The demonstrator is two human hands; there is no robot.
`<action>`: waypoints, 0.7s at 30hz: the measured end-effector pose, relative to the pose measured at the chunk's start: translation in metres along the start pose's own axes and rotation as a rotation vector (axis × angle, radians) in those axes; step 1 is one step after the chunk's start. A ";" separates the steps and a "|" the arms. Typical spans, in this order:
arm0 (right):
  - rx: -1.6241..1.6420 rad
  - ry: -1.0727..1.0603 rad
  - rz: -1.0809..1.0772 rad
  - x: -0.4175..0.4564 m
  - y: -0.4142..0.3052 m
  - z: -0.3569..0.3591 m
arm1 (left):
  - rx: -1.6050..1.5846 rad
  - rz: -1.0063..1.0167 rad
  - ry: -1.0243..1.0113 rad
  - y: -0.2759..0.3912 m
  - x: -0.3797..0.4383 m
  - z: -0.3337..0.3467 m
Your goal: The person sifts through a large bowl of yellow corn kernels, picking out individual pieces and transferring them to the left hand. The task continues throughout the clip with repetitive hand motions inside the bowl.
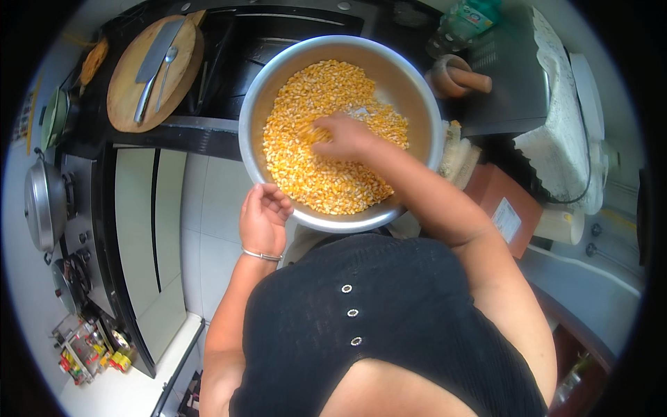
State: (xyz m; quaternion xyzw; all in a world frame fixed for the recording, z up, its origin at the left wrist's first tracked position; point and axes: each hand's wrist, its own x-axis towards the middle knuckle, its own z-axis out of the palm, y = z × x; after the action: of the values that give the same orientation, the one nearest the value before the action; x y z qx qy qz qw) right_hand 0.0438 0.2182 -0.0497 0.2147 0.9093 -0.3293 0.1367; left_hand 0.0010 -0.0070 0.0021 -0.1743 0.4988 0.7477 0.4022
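A large metal basin (417,78) holds a broad heap of loose yellow and whitish corn kernels (333,83). My right hand (341,136) reaches into the middle of the heap, its thumb and fingers curled around some kernels; motion blurs the fingertips. Just beyond its knuckles, a small pale piece (360,111) lies among the kernels, too unclear to name. At the basin's near left rim is my left hand (266,213), palm partly turned up and fingers loosely bent, with nothing in it. Its fingers overlap the rim in view; whether they press on it is unclear.
Left of the basin, a cleaver (159,52) and a spoon (167,78) lie on a round wooden chopping board (122,104). Right of it stand a mortar with pestle (453,78), bare corncobs (458,156) and a brown box (495,193). A lidded pot (44,206) sits far left.
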 end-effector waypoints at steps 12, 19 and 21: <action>0.103 0.056 -0.520 -0.082 -0.020 -0.001 | 0.093 -0.053 -0.038 0.007 0.002 -0.001; 0.123 0.104 -0.391 -0.109 0.016 -0.029 | 0.081 -0.083 -0.029 0.011 0.005 -0.003; 0.185 0.141 -0.282 -0.110 0.027 -0.038 | 0.080 -0.095 -0.025 0.011 0.006 -0.004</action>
State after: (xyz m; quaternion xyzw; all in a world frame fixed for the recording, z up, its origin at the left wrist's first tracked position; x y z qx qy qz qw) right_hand 0.1487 0.2287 0.0075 0.1193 0.9035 -0.4116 0.0046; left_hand -0.0118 -0.0103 0.0030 -0.1722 0.5142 0.7095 0.4501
